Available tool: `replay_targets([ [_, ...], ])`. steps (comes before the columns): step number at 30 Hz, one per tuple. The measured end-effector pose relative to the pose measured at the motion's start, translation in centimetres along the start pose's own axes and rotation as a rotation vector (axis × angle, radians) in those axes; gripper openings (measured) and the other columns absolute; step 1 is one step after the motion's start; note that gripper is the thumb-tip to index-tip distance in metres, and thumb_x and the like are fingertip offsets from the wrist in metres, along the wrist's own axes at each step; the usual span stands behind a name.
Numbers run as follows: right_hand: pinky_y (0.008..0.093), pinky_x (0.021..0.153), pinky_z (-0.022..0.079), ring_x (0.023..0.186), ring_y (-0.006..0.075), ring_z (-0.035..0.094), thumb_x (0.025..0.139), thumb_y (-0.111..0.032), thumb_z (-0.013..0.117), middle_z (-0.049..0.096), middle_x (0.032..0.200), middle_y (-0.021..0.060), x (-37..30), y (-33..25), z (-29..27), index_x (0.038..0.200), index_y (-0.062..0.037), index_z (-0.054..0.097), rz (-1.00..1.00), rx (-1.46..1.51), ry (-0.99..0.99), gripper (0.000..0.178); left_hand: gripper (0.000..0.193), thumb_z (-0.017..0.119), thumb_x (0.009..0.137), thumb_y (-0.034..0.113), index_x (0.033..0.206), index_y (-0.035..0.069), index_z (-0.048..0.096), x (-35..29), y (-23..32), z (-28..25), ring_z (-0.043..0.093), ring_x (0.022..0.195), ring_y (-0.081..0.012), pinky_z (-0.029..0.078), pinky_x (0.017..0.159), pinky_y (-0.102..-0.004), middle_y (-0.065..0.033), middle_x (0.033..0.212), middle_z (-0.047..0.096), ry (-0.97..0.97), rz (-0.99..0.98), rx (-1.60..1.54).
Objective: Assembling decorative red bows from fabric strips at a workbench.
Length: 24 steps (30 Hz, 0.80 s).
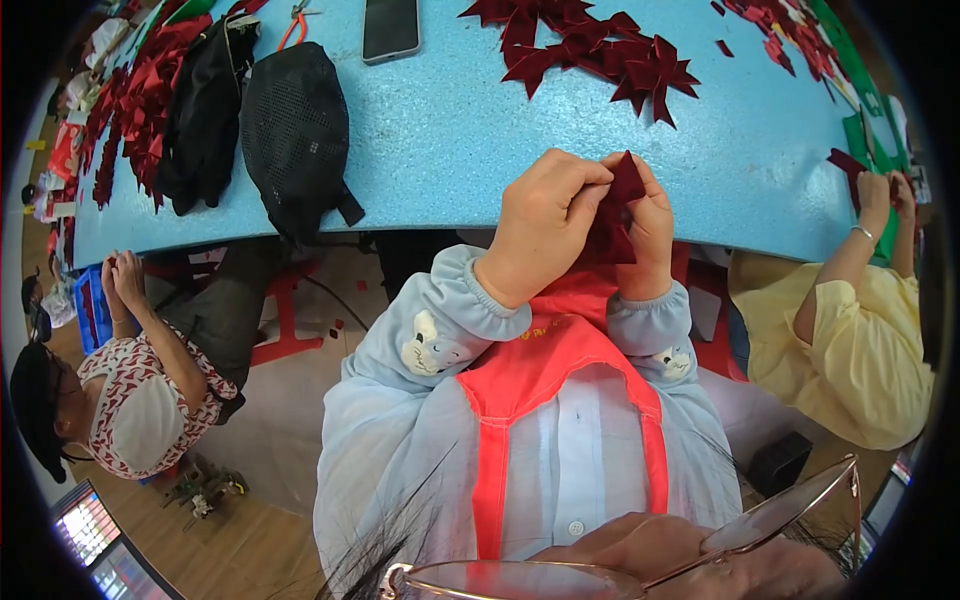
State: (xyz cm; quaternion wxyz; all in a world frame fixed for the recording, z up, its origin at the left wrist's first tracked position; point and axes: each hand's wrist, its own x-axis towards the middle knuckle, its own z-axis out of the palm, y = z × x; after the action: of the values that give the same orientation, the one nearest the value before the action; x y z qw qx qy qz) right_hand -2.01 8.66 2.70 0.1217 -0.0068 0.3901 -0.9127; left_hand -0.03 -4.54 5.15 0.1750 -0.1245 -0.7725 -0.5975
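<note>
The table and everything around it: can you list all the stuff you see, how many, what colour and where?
table: one, light blue, across the top
phone: one, dark, top middle of table
finished bows: a pile, dark red, top right of middle
black bags: two, on table's left part
red fabric pieces: many, far left of table
green pieces: several, far right
co-workers: two, one lower left, one right in yellow
fabric piece: one, dark red, pinched by both hands
left hand: grip on fabric
right hand: grip on fabric
</note>
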Motion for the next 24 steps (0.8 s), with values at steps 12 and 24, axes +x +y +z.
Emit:
replay_targets([
  [12, 0.0193, 0.062, 0.042, 0.071, 0.0066, 0.05, 0.084, -0.006, 0.058, 0.056, 0.081, 0.0005, 0.8, 1.1, -2.2, 0.089, -0.0018, 0.058, -0.358, -0.484, -0.063, 0.007, 0.011, 0.062, 0.076, 0.0, 0.086, 0.002, 0.062, 0.2, 0.8, -0.1, 0.057, 0.065, -0.0147, 0.046, 0.055, -0.0237, -0.0072, 0.08, 0.056, -0.06, 0.188, 0.092],
  [24, 0.0182, 0.053, 0.035, 0.061, 0.004, 0.043, 0.087, -0.01, 0.055, 0.051, 0.071, -0.0011, 0.3, 0.6, -1.7, 0.077, -0.0018, 0.055, -0.438, -0.511, -0.102, 0.013, 0.014, 0.061, 0.074, 0.0, 0.088, 0.0, 0.062, 0.0, 1.6, 0.2, 0.06, 0.069, -0.0161, 0.048, 0.059, -0.0249, -0.0092, 0.081, 0.059, -0.044, -0.007, 0.101],
])
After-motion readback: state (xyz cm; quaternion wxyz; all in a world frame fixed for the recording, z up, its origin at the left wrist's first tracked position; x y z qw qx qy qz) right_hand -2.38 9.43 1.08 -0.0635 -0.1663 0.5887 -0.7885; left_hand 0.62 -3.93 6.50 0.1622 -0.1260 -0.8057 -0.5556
